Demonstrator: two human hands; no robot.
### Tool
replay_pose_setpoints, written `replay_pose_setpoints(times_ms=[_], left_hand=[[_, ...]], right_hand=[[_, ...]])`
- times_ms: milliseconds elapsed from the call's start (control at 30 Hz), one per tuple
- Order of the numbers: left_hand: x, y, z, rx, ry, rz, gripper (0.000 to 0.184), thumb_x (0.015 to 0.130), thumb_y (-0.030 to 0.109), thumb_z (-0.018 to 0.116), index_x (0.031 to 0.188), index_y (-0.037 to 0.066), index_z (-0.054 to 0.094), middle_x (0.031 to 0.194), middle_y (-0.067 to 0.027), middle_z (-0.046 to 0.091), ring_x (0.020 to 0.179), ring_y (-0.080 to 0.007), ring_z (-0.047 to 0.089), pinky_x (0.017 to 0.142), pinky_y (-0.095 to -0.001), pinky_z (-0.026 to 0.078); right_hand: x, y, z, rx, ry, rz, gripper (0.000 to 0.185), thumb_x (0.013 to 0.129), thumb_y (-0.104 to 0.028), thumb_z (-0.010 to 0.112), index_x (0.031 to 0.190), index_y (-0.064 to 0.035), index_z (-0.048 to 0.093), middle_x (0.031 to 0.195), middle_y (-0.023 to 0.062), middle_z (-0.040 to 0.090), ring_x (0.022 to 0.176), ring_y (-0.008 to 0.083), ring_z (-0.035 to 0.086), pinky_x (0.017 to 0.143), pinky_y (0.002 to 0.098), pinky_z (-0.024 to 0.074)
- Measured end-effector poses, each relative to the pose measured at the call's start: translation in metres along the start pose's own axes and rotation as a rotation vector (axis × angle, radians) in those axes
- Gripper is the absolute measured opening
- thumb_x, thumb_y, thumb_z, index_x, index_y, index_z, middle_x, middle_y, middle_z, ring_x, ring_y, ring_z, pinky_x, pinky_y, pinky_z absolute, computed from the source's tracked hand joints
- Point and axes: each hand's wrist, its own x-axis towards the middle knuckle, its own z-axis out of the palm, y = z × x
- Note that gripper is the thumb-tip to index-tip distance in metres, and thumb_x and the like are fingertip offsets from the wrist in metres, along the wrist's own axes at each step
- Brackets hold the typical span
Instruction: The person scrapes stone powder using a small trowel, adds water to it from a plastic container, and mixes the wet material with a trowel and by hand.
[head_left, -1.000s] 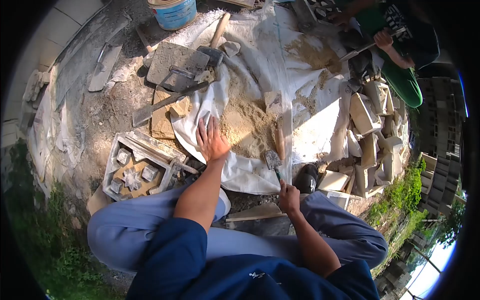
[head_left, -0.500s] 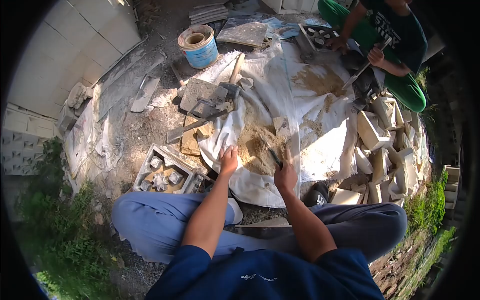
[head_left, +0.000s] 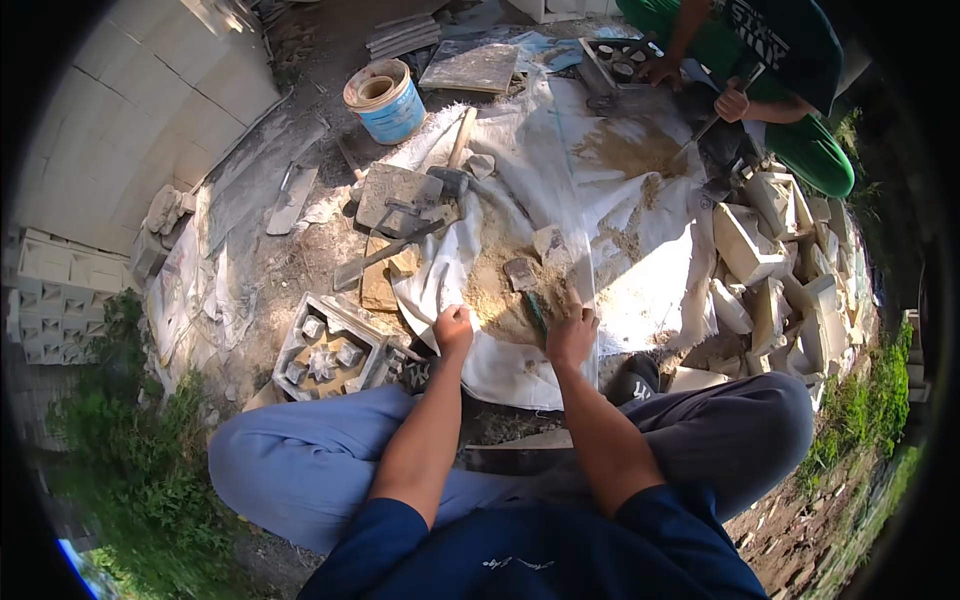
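Observation:
A white woven sheet (head_left: 515, 367) lies before me with a heap of tan sand (head_left: 490, 300) on it. My left hand (head_left: 453, 330) is closed at the sheet's near left edge, with a fold of it in the fingers. On the sand rests a small trowel (head_left: 521, 276), its green handle slanting toward me. Just right of that handle, my right hand (head_left: 572, 337) is over the sand and sheet, its fingers reaching forward and apart. A pale flat block (head_left: 552, 246) sits at the heap's far side.
At left stands a mold box (head_left: 375, 355) with star and block shapes. Beyond are a float (head_left: 388, 198), a hammer (head_left: 450, 181) and a blue bucket (head_left: 392, 115). Pale cast pieces (head_left: 745, 245) pile up at right. A co-worker's hand (head_left: 732, 103) holds a tool at upper right.
My right hand has let go of the trowel, which now lies on the sand. My left hand has gone from loosely spread to closed on the sheet's edge, slightly nearer me.

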Motion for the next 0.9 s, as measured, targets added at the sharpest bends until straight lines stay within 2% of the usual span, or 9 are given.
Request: replay_pose_setpoints(times_ms=[67,200,267,333,367,467,567,633,900], left_hand=[[-0.017,0.040,0.008,0.099,-0.076,-0.061,0.028,0.087,0.029,0.063,0.085,0.002,0.071,0.080,-0.0196,0.070,0.075,-0.0371,0.068,0.071,-0.0444,0.051],[-0.026,0.044,0.051,0.115,-0.244,0.056,0.035,0.084,0.040,0.070,0.088,0.005,0.074,0.086,-0.0174,0.073,0.082,-0.0364,0.070,0.076,-0.0446,0.054],[-0.037,0.073,0.054,0.192,-0.290,0.140,0.040,0.083,0.045,0.073,0.089,0.005,0.075,0.089,-0.0176,0.074,0.086,-0.0360,0.071,0.078,-0.0448,0.055],[-0.044,0.096,0.058,0.499,-0.461,-0.116,0.051,0.080,0.052,0.077,0.091,0.003,0.075,0.094,-0.0197,0.074,0.093,-0.0360,0.072,0.082,-0.0458,0.056],[-0.048,0.091,0.066,0.521,-0.369,0.005,0.054,0.076,0.056,0.078,0.080,0.003,0.076,0.077,-0.0176,0.073,0.079,-0.0348,0.073,0.075,-0.0451,0.056],[-0.052,0.092,0.076,0.490,-0.338,0.003,0.051,0.076,0.054,0.078,0.085,0.003,0.076,0.085,-0.0199,0.074,0.085,-0.0348,0.073,0.079,-0.0457,0.057],[-0.049,0.103,0.078,0.535,-0.410,0.006,0.046,0.077,0.048,0.078,0.092,0.004,0.076,0.096,-0.0219,0.074,0.095,-0.0354,0.072,0.084,-0.0456,0.056],[-0.050,0.116,0.077,0.535,-0.422,-0.064,0.045,0.079,0.044,0.076,0.097,0.003,0.075,0.102,-0.0213,0.073,0.100,-0.0358,0.071,0.087,-0.0458,0.056],[-0.058,0.106,0.066,0.464,-0.400,-0.126,0.048,0.080,0.041,0.077,0.106,0.001,0.073,0.115,-0.0207,0.071,0.110,-0.0364,0.068,0.092,-0.0464,0.055]], right_hand=[[0.007,0.011,-0.002,-0.017,-0.010,0.053,0.029,0.085,-0.019,0.067,0.112,-0.0101,0.062,0.112,0.0145,0.056,0.110,0.0353,0.053,0.092,0.0477,0.0454],[0.019,0.021,-0.020,0.007,-0.127,0.118,0.038,0.081,-0.020,0.073,0.114,-0.0080,0.060,0.112,0.0196,0.059,0.112,0.0399,0.054,0.094,0.0497,0.0459],[0.024,0.039,-0.018,0.034,-0.381,0.152,0.040,0.083,-0.024,0.073,0.118,-0.0094,0.060,0.117,0.0178,0.058,0.112,0.0397,0.056,0.090,0.0486,0.0484],[0.031,0.043,-0.019,0.096,-0.399,0.084,0.048,0.078,-0.028,0.076,0.116,-0.0036,0.060,0.115,0.0229,0.063,0.108,0.0415,0.061,0.089,0.0487,0.0501],[0.038,0.034,-0.026,0.124,-0.522,0.180,0.052,0.076,-0.029,0.077,0.115,0.0000,0.060,0.113,0.0256,0.065,0.106,0.0415,0.063,0.089,0.0497,0.0504],[0.042,0.037,-0.021,0.219,-0.620,0.302,0.059,0.071,-0.032,0.076,0.110,0.0088,0.058,0.098,0.0303,0.069,0.090,0.0379,0.071,0.078,0.0477,0.0546],[0.045,0.042,-0.036,0.333,-0.763,0.425,0.055,0.078,-0.034,0.072,0.109,0.0085,0.057,0.090,0.0268,0.069,0.069,0.0322,0.070,0.059,0.0436,0.0552],[0.037,0.048,-0.037,0.545,-0.859,0.612,0.045,0.087,-0.034,0.066,0.105,0.0059,0.058,0.075,0.0191,0.066,0.049,0.0247,0.062,0.042,0.0382,0.0488],[0.018,0.039,-0.046,0.630,-0.774,0.504,0.047,0.098,-0.044,0.060,0.099,0.0028,0.060,0.060,0.0117,0.059,0.043,0.0219,0.058,0.038,0.0366,0.0454]])
